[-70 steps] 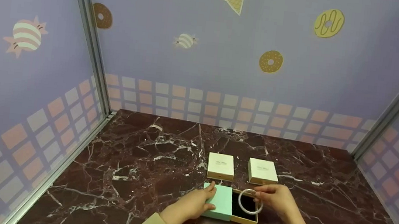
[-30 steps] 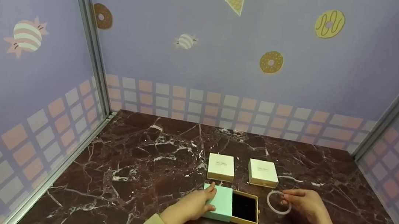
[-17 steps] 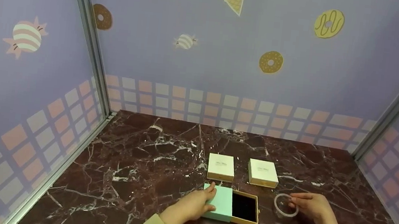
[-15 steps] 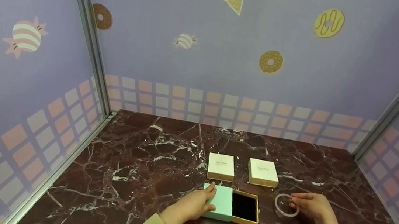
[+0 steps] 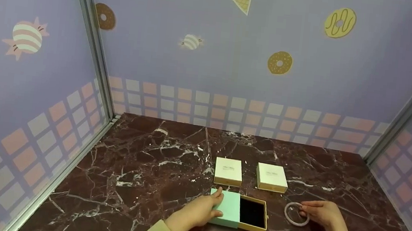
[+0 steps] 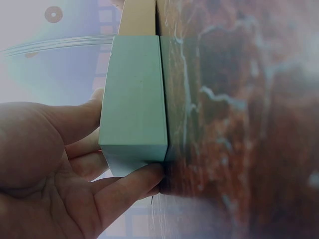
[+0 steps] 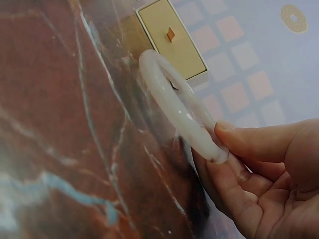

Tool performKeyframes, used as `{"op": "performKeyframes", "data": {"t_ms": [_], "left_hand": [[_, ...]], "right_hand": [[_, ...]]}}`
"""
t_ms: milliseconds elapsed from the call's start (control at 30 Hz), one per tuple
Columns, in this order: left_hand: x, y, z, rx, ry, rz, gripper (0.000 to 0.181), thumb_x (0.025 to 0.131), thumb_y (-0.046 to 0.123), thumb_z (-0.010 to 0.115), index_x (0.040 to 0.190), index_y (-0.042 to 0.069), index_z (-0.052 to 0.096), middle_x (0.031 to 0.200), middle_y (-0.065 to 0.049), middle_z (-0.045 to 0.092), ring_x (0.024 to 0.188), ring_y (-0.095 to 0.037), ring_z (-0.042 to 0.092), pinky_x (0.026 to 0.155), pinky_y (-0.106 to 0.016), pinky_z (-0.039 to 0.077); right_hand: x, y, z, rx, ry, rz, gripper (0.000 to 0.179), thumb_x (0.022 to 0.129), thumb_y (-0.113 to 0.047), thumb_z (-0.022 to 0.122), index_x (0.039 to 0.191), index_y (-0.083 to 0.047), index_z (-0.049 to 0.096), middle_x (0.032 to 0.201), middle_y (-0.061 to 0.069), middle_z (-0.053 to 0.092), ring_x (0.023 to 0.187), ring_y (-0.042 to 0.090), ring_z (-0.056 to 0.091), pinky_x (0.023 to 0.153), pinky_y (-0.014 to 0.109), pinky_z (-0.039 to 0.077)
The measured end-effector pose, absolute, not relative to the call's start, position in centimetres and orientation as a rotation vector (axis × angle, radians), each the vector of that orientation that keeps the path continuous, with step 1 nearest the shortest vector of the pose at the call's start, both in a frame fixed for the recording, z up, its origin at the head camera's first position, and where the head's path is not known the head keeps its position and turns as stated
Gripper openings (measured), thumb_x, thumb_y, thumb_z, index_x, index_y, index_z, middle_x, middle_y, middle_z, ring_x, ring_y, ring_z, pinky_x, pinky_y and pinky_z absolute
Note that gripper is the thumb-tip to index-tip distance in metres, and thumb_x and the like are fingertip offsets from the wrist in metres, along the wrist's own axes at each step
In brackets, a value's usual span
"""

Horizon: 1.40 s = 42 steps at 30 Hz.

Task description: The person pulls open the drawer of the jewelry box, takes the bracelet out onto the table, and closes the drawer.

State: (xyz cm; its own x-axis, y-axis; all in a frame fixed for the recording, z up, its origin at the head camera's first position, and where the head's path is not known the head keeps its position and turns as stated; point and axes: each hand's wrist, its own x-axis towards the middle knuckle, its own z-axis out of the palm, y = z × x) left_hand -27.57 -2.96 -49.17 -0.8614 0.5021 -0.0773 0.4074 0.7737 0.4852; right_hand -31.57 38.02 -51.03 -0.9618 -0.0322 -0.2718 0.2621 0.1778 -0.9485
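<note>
A pale, milky bangle (image 5: 289, 220) is pinched at one edge between the thumb and fingers of my right hand (image 5: 324, 213), to the right of the drawer box. In the right wrist view the bangle (image 7: 174, 109) tilts close over the marble surface. My left hand (image 5: 198, 211) grips the mint-green sleeve (image 5: 230, 209) of the drawer box, thumb and fingers around its left end. The sleeve (image 6: 134, 89) fills the middle of the left wrist view. From its right side the gold-edged drawer (image 5: 252, 229) sticks out, its black lining bare.
Two cream lidded boxes (image 5: 228, 170) with small print stand side by side behind the green one; the right-hand box (image 5: 272, 176) is nearer the bangle. Beneath everything lies a dark red marble tabletop (image 5: 152, 186). Patterned walls (image 5: 195, 68) close it in at the back and sides.
My right hand has carried the bangle from over the open drawer rightward, and it has lowered slightly in the last half second. My left hand and the boxes have stayed put.
</note>
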Motion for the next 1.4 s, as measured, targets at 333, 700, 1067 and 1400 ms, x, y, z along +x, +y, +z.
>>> {"op": "performKeyframes", "data": {"t_ms": [333,700,1067,1400], "left_hand": [[-27.5,-3.0,-49.1,0.698,2.758,0.702,0.068,0.098,0.031,0.067,0.156,0.004,0.043,0.169,-0.010,0.030,0.145,-0.033,0.049,0.119,-0.044,0.046],[-27.5,-3.1,-49.2,0.756,2.772,0.715,0.067,0.098,0.030,0.068,0.155,0.002,0.044,0.167,-0.014,0.033,0.143,-0.033,0.052,0.118,-0.042,0.048],[-27.5,-3.1,-49.0,0.750,2.768,0.703,0.068,0.099,0.031,0.067,0.155,0.003,0.043,0.168,-0.013,0.032,0.143,-0.033,0.052,0.117,-0.042,0.048],[-27.5,-3.1,-48.9,0.740,2.765,0.698,0.069,0.098,0.032,0.067,0.156,0.004,0.043,0.168,-0.012,0.032,0.143,-0.033,0.051,0.117,-0.042,0.048]], "right_hand": [[-31.6,37.6,-50.9,0.257,2.376,-1.752,0.038,0.094,0.004,0.069,0.124,0.026,0.059,0.091,0.011,0.079,0.073,0.011,0.074,0.068,0.022,0.063],[-31.6,37.5,-50.7,0.279,2.498,-1.613,0.029,0.092,-0.001,0.073,0.115,0.016,0.071,0.091,0.008,0.080,0.076,0.008,0.072,0.067,0.023,0.062],[-31.6,37.1,-50.8,0.256,2.768,-1.349,0.024,0.088,-0.004,0.076,0.107,0.010,0.076,0.097,0.020,0.078,0.070,0.009,0.063,0.059,0.021,0.055],[-31.7,36.9,-51.0,0.267,2.796,-1.337,0.025,0.086,-0.001,0.078,0.107,0.011,0.075,0.098,0.024,0.077,0.073,0.010,0.068,0.062,0.023,0.058]]}}
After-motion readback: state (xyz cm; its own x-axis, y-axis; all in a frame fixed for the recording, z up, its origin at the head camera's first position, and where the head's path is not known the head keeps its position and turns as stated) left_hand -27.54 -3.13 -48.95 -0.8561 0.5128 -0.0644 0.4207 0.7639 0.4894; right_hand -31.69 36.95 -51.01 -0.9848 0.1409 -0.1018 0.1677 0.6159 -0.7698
